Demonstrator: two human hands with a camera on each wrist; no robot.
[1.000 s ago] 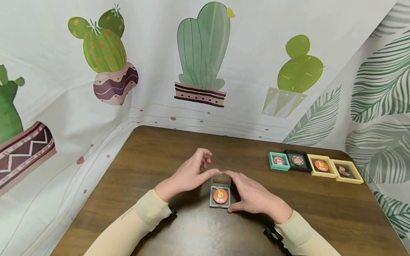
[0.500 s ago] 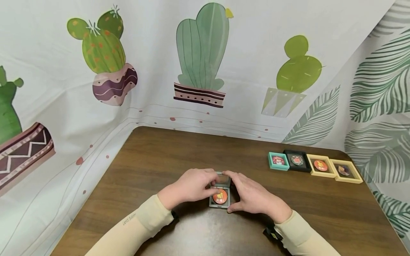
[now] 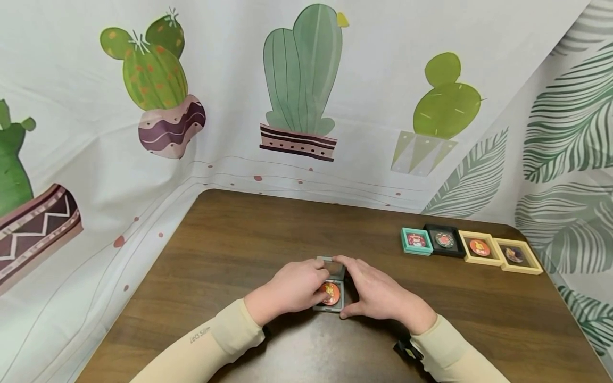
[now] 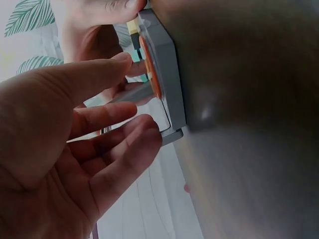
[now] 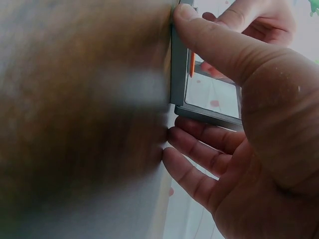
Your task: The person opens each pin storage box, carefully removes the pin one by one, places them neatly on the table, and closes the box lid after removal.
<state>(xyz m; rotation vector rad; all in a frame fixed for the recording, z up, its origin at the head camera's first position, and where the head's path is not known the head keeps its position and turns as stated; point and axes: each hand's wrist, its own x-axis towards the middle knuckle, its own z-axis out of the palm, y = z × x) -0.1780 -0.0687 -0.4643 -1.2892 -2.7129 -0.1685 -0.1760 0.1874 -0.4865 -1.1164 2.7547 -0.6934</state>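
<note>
A small grey hinged display box [image 3: 336, 307] lies on the table with its clear-windowed lid [image 3: 335, 269] folded back. Inside its near half sits a round orange pin badge [image 3: 331, 290] with a yellow thumbs-up. My left hand [image 3: 297, 284] is over the box's left side, thumb and fingertips close to the badge; exact contact is hard to tell. In the left wrist view, its fingers [image 4: 112, 117] are bent and spread beside the badge. My right hand [image 3: 378, 287] holds the box from the right. Its thumb [image 5: 209, 37] presses the near corner, while the index finger reaches the lid's far edge.
Several framed badges stand in a row at the table's back right: a teal frame [image 3: 405, 248], a black frame [image 3: 429, 232], and cream frames [image 3: 483, 260] beyond. A cactus-print cloth [image 3: 230, 106] hangs along the table's [image 3: 249, 223] back and sides.
My left hand has come down from beyond the box, its fingers now over the lid and badge. My right hand has kept its place on the box.
</note>
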